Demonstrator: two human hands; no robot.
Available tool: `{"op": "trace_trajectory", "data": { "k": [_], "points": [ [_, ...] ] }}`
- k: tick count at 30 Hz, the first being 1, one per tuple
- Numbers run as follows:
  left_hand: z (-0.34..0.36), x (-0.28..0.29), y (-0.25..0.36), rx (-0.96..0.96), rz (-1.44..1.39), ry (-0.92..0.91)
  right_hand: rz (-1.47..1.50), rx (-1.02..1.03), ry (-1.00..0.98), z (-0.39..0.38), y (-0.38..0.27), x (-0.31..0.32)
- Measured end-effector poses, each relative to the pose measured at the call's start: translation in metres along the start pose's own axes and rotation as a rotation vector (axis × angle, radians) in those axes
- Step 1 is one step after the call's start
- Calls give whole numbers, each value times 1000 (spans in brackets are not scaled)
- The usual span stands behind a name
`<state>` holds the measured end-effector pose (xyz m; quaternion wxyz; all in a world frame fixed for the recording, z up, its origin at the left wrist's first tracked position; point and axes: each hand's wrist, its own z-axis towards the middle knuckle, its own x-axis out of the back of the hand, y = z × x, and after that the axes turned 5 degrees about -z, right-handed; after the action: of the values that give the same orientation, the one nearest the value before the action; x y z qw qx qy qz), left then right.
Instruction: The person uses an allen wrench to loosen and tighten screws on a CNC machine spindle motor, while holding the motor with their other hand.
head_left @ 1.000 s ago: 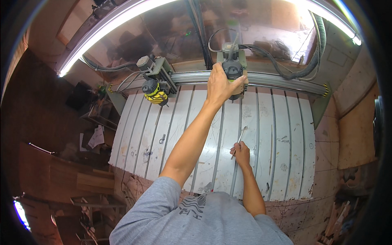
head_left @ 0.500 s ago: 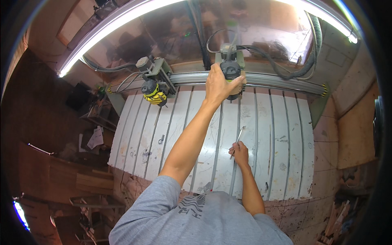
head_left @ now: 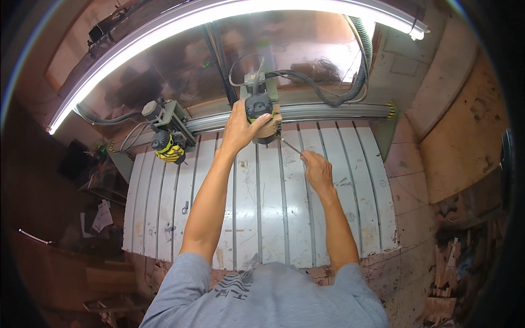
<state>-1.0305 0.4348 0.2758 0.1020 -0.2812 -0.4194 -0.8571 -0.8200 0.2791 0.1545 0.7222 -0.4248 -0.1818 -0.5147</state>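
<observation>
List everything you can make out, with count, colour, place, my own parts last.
Slotted table: 1, white, centre
Rail: 1, silver, across table's far side
Central router: 1, black and beige, on rail
Left router: 1, black with yellow, rail's left
Thin tool: 1, silver, near central router
Small looped item: 1, grey, table's left
Tube light: 1, white, top
Thick cables: several, dark, behind rail
Papers: unclear count, white, left
Large board: 1, brown, right
Wood scraps: several, brown, lower right
Shirt: 1, grey, bottom
Left hand: 1, bare, on central router
Right hand: 1, bare, holding thin tool
</observation>
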Motion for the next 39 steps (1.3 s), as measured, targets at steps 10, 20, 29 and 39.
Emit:
{"op": "trace_trajectory", "data": {
  "k": [10, 20, 29, 39],
  "points": [
    [-4, -1, -4, -12, 14, 29, -188, 237, -90, 42, 29, 23],
    [-3, -3, -1, -15, -2, 38, -378, 423, -61, 68, 39, 46],
    [-5, -4, 0, -8, 44, 71, -432, 450, -150, 88, 20, 73],
    [-14, -14, 4, 11, 7, 112, -154, 324, 123, 60, 32, 36]
  ]
}}
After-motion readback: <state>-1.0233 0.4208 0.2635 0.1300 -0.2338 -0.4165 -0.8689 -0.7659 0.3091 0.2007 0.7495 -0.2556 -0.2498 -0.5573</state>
